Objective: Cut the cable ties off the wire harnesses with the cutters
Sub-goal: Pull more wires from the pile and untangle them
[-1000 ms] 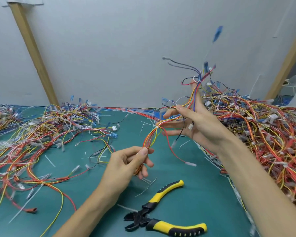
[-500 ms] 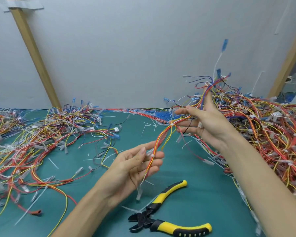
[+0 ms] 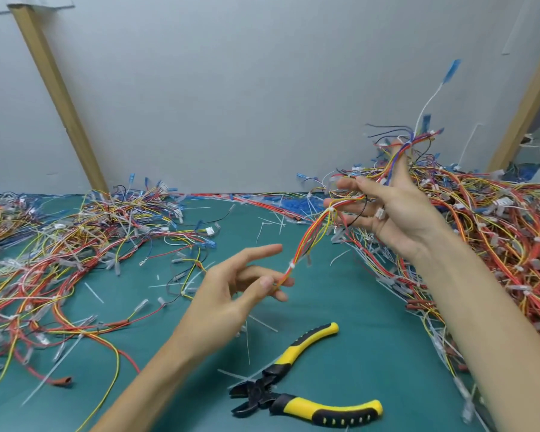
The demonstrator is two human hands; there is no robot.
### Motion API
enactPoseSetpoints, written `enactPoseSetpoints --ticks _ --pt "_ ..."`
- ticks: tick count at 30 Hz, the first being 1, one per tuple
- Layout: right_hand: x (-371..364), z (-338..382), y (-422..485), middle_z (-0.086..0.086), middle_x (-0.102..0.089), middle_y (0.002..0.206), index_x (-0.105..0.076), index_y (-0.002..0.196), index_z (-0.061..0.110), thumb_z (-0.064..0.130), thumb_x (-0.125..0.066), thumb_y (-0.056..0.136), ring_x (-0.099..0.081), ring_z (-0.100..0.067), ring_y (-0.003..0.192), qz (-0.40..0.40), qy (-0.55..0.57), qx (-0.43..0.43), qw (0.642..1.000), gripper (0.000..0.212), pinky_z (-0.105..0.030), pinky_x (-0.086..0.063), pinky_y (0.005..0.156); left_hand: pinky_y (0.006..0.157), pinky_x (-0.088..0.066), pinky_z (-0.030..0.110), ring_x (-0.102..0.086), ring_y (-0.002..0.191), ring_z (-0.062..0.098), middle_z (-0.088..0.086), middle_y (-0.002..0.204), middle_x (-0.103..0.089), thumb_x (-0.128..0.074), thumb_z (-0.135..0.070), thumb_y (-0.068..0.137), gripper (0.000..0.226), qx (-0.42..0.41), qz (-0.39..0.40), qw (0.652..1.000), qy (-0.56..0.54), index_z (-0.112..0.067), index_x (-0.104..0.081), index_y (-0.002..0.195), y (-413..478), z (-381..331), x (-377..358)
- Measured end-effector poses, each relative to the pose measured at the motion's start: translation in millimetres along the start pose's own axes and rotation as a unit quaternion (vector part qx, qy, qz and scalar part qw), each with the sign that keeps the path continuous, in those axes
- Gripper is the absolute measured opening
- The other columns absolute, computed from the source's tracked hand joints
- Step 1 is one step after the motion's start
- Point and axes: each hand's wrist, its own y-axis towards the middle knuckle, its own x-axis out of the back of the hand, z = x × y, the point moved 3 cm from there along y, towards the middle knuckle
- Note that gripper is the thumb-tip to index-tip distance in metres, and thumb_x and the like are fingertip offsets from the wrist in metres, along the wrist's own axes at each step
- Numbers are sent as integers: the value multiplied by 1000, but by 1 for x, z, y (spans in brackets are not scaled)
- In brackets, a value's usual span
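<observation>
A wire harness (image 3: pixel 310 236) of red, orange and yellow wires stretches in the air between my hands. White cable ties sit on it near the lower end (image 3: pixel 292 265) and near the upper end (image 3: pixel 330 211). My left hand (image 3: pixel 237 294) pinches the lower end between thumb and middle fingers, index finger straight out. My right hand (image 3: pixel 396 213) holds the upper part in the crook of the thumb, and the loose wire ends fan out above it. The cutters (image 3: pixel 296 397), black jaws apart and yellow-black handles spread, lie on the green mat (image 3: pixel 371 322) below my hands, untouched.
A loose spread of wires (image 3: pixel 60 244) covers the mat's left side. A high heap of harnesses (image 3: pixel 496 232) fills the right side, under my right forearm. Cut white tie scraps (image 3: pixel 272 226) lie scattered on the mat. A grey wall and two slanted wooden posts stand behind.
My left hand has uncurled, its index finger now straight, and grips only the harness tip. My right hand has moved right and up, pulling the harness straighter.
</observation>
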Motion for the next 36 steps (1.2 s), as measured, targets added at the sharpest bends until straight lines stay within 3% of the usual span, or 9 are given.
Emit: enactPoseSetpoints --ticks 4,7,9,12,15,18,25,31,36 --pt "14 10 2 -5 -77 93 0 149 54 5 -45 104 -76 -34 81 -15 11 19 1000 81 -34 -59 56 90 -45 13 -70 94 7 -13 95 -75 -72 -14 88 38 -85 -56 965 241 -28 -64 122 -1 -4 8" --pt "21 15 2 -4 -77 95 -4 144 56 4 -43 105 -76 -34 85 -25 17 25 999 75 -33 -59 58 94 -41 32 -64 94 10 -16 94 -70 -69 -13 91 21 -142 -132 859 473 -26 -69 108 -2 1 14" --pt "24 17 1 -4 -77 95 -9 134 57 3 -42 105 -76 -34 87 -23 11 27 999 69 -33 -59 58 91 -40 35 -62 94 16 -15 95 -68 -64 -19 94 12 -144 -170 842 491 -26 -67 103 -2 6 22" --pt "27 19 1 -5 -77 95 -7 135 57 4 -41 106 -76 -34 87 -30 10 32 999 70 -34 -61 61 85 -50 37 -62 91 10 -18 94 -62 -63 -26 96 7 -107 -203 881 413 -28 -60 102 -1 12 33" --pt "29 19 1 -5 -77 97 -6 137 57 4 -41 106 -76 -33 87 -37 0 37 999 71 -35 -61 65 78 -52 37 -64 83 9 -16 86 -65 -61 -34 95 8 -77 -231 879 409 -25 -60 97 1 15 41" --pt "25 16 0 -2 -77 92 -9 138 58 5 -41 106 -77 -31 83 -28 -28 37 999 70 -33 -60 60 65 -46 26 -57 67 9 -13 72 -62 -60 -27 98 13 -73 -233 904 350 -26 -61 85 2 11 45" --pt "15 5 0 -5 -78 92 -6 151 55 4 -44 105 -74 -25 74 16 -98 4 995 78 -30 -60 56 43 -25 17 -28 47 10 -5 63 -42 -54 -32 100 25 -55 -225 973 -8 -14 -57 84 3 -10 26" --pt "9 -5 1 -5 -78 94 -10 140 63 5 -46 105 -76 -23 71 31 -113 -16 993 77 -31 -59 56 36 -33 13 -33 43 4 -5 63 -49 -43 -26 102 21 47 -222 930 -289 -8 -51 94 6 -9 11" --pt "10 -14 5 -1 -79 89 -1 152 55 3 -44 105 -77 -27 74 5 -107 -26 994 82 -31 -60 56 58 -58 23 -67 61 14 9 81 -70 -35 0 105 26 145 -208 856 -450 2 -60 111 7 3 4"
